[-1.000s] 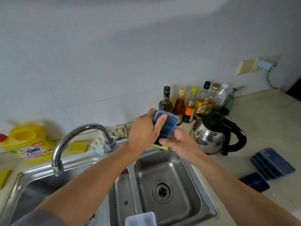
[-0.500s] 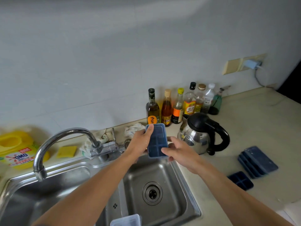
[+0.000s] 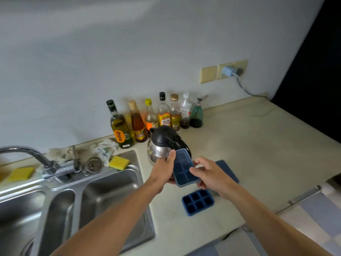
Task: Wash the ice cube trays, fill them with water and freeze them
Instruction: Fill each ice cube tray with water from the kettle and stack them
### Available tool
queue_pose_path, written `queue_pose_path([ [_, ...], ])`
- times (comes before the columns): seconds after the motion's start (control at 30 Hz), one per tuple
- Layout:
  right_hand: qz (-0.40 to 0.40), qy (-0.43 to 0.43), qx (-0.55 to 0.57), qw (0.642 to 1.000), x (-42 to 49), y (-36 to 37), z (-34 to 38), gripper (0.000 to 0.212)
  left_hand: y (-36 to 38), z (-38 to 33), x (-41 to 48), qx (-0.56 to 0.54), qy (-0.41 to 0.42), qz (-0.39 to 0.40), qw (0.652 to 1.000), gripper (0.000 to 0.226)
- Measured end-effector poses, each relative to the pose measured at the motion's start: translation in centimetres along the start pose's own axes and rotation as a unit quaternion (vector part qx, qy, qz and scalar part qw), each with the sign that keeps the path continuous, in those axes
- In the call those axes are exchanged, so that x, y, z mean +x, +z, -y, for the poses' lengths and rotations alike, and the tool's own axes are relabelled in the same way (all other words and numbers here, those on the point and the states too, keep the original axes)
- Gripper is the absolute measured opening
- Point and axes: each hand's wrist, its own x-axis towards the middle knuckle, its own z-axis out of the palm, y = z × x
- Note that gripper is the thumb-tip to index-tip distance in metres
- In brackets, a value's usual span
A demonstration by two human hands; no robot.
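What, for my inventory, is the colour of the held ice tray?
Dark blue; the ice tray shows best in the head view.

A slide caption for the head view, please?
Left hand and right hand hold a blue ice cube tray near the kettle.
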Motion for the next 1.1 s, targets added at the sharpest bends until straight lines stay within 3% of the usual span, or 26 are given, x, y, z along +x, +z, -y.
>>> queue_pose_path([
  [0.23, -0.089, 0.027, 0.014, 0.996, 0.0, -8.6, -5.4, 0.003, 9.3, -1.6, 0.2, -0.017, -0.048, 0.070, 0.996, 0.046],
  [0.37, -0.149, 0.051, -0.040, 0.987, 1.2, -11.0, -7.2, 0.005, 11.5, -1.1, 0.5, -0.023, -0.066, 0.092, 0.993, 0.026],
  [0.57, -0.136, 0.073, -0.088, 0.984, 2.9, -11.5, -8.9, 0.006, 13.7, 0.7, 1.3, -0.018, -0.080, 0.091, 0.992, 0.009],
  [0.87, -0.125, 0.088, -0.174, 0.973, 3.6, -11.3, -11.3, 0.007, 14.6, 2.8, 2.4, -0.004, -0.088, 0.109, 0.990, 0.019],
  [0.97, -0.168, 0.067, -0.237, 0.955, 2.7, -11.1, -11.0, 0.018, 14.2, 3.6, 2.7, 0.015, -0.087, 0.102, 0.991, 0.024],
  [1.1, -0.280, -0.099, -0.309, 0.903, 0.3, -10.2, -9.2, 0.012, 11.5, 5.5, 2.7, 0.006, -0.103, 0.005, 0.995, 0.020],
])
